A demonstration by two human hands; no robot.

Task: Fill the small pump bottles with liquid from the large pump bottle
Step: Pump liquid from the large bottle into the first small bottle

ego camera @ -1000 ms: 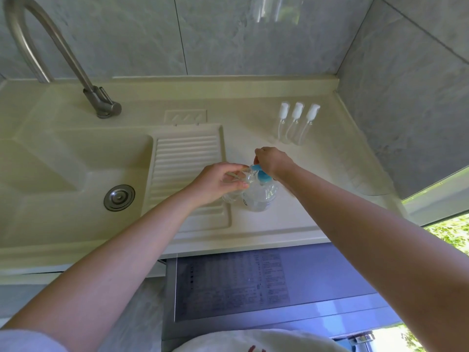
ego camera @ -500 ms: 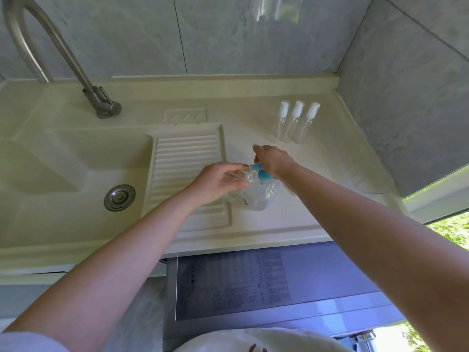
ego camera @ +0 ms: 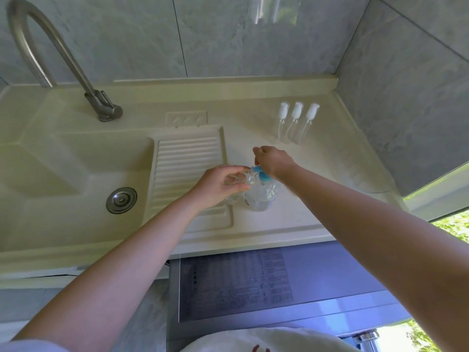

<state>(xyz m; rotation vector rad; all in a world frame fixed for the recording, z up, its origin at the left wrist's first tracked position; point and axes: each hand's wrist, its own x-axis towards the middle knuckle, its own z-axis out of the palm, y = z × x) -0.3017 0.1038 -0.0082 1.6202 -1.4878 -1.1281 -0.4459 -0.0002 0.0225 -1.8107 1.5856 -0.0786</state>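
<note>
Left hand (ego camera: 219,185) tilts small bottle (ego camera: 234,182) toward blue pump (ego camera: 262,174).

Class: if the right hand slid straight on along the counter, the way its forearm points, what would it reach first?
Probably nothing: the right hand points up and left past the three small pump bottles, over bare counter towards the back wall.

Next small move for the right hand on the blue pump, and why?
Probably press the blue pump head down. The right hand sits on top of it, the large pump bottle stands on the counter, and the left hand holds a small clear bottle at the spout.
</note>
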